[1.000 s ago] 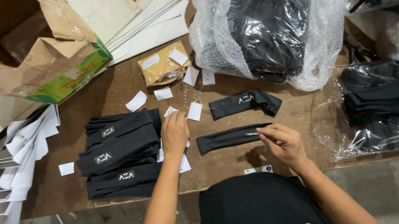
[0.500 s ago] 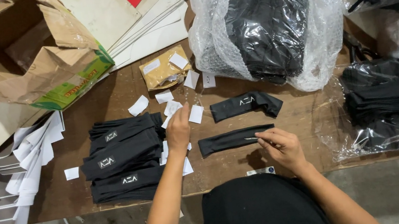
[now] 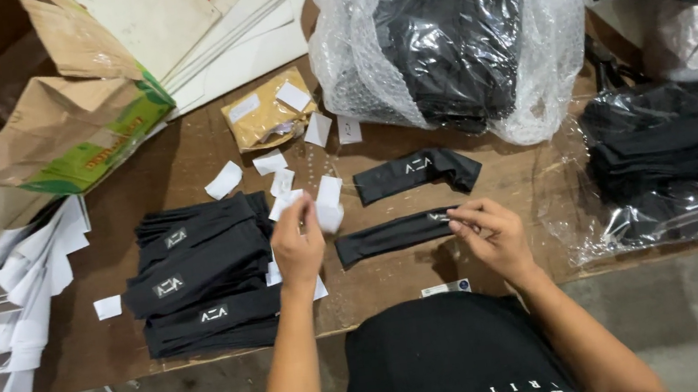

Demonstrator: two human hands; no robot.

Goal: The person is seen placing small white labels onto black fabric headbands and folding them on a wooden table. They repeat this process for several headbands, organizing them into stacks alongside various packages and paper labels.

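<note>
My left hand [image 3: 297,246] is raised over the brown table [image 3: 182,159] and pinches a small white paper slip [image 3: 289,204] among several loose slips. My right hand [image 3: 491,234] rests on the right end of a flat black sleeve [image 3: 395,235], fingers pinching its edge. A second black sleeve [image 3: 418,172] lies just behind it. To the left of my left hand sits a stack of black sleeves [image 3: 203,278] with small logo patches.
A clear plastic bag of black fabric [image 3: 449,34] lies at the back. More bagged black items [image 3: 681,161] sit at the right. A torn brown paper bag [image 3: 12,96] and white sheets [image 3: 12,294] are on the left. A yellow packet [image 3: 266,112] lies behind the slips.
My left hand has lifted from the sleeve stack to the loose slips and taken one up. My right hand stays on the sleeve's end.
</note>
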